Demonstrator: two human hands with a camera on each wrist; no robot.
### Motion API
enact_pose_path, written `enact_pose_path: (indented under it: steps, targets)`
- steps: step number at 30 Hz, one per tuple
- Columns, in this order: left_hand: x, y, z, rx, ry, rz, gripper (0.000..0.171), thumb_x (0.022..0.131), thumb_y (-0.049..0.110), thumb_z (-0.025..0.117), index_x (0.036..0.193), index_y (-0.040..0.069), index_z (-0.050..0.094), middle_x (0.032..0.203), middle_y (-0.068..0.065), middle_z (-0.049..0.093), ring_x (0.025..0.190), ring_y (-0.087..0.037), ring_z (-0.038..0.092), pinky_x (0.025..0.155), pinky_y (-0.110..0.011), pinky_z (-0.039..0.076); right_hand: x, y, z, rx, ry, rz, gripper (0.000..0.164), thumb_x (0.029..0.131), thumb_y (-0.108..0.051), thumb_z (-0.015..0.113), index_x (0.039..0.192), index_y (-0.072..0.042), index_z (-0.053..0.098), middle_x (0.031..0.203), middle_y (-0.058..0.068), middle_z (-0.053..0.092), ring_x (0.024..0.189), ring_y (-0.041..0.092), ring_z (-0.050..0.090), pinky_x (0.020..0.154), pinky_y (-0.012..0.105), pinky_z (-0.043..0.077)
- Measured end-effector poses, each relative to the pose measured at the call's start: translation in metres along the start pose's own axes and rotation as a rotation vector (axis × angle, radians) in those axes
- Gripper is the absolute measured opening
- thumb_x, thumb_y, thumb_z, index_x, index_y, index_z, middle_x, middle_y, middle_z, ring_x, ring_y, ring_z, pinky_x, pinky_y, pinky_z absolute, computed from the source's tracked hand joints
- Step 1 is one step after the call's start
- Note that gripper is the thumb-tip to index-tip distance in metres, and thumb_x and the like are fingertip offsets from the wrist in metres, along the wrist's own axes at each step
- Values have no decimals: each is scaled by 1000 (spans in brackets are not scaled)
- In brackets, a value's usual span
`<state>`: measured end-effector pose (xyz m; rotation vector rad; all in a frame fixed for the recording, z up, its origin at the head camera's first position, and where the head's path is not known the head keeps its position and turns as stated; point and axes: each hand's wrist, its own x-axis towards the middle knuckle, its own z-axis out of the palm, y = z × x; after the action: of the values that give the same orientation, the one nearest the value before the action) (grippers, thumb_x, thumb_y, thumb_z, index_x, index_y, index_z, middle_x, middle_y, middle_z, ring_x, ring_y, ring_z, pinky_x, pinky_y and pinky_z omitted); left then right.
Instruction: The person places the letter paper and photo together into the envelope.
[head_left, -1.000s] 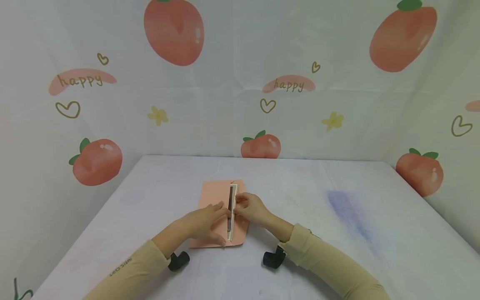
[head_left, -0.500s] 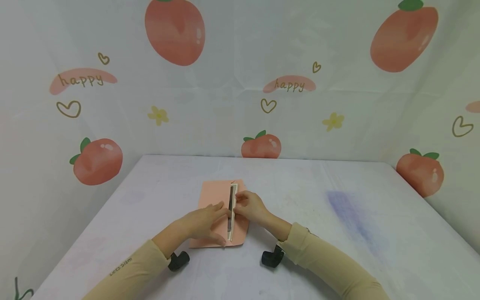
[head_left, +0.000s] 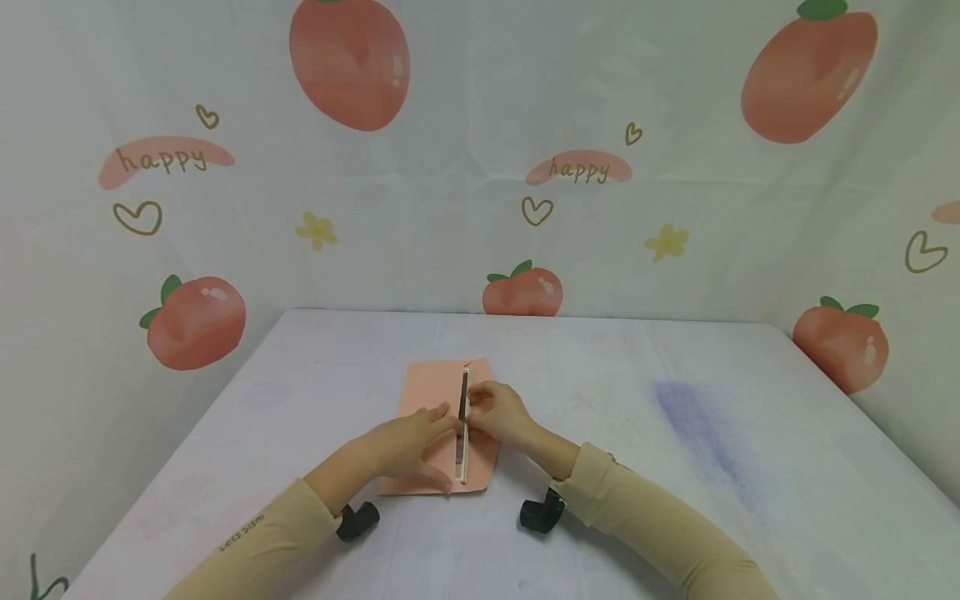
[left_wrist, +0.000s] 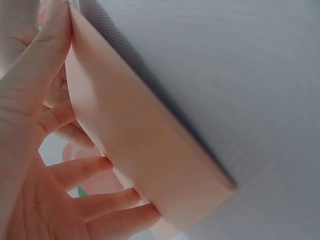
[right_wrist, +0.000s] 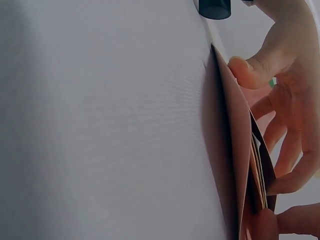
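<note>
A pink envelope lies on the table with a long gap along its right side. A white-edged piece with a dark strip, like a thin stack of cards, shows in that gap. My left hand rests across the envelope, fingers spread and mostly straight, thumb at the near end; its fingertips touch the edge of the gap. From the right, my right hand pinches the outer edge of the stack with thumb and forefinger. The right wrist view shows the layered stack between the envelope's panels, partly hidden inside.
A pale table carries the envelope, with a bluish smear on its right. Black wrist camera mounts hang beneath both cuffs. Behind stands a white cloth printed with peaches, hearts and flowers.
The white-edged stack has slid left into the envelope, so a narrower strip shows. My right hand has shifted slightly left with it; the left hand stays in place.
</note>
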<state>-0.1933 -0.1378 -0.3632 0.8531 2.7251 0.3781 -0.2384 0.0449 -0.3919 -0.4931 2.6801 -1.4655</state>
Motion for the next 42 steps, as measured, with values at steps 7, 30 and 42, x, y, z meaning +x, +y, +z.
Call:
enact_pose_path:
  steps: [7, 30, 42]
  targets:
    - [1, 0, 0, 3, -3, -15, 68, 72, 52, 72, 127, 21, 46, 151, -21, 29, 130, -53, 34, 96, -61, 41, -1, -1, 0, 13, -17, 4, 37, 76, 0, 71, 110, 6, 59, 101, 19, 68, 99, 31, 63, 91, 41, 48]
    - [1, -1, 0, -11, -13, -12, 68, 72, 54, 72, 125, 22, 46, 151, -21, 28, 130, -55, 33, 92, -61, 44, 0, -1, 2, 103, -83, 68, 39, 80, 0, 63, 118, 7, 53, 107, 24, 66, 101, 34, 64, 81, 36, 55]
    - [2, -3, 1, -7, -6, -3, 67, 71, 54, 72, 123, 21, 45, 150, -22, 29, 128, -56, 34, 90, -61, 44, 2, -2, 4, 158, -99, 97, 42, 78, 1, 62, 119, 6, 53, 110, 24, 64, 100, 31, 63, 76, 30, 54]
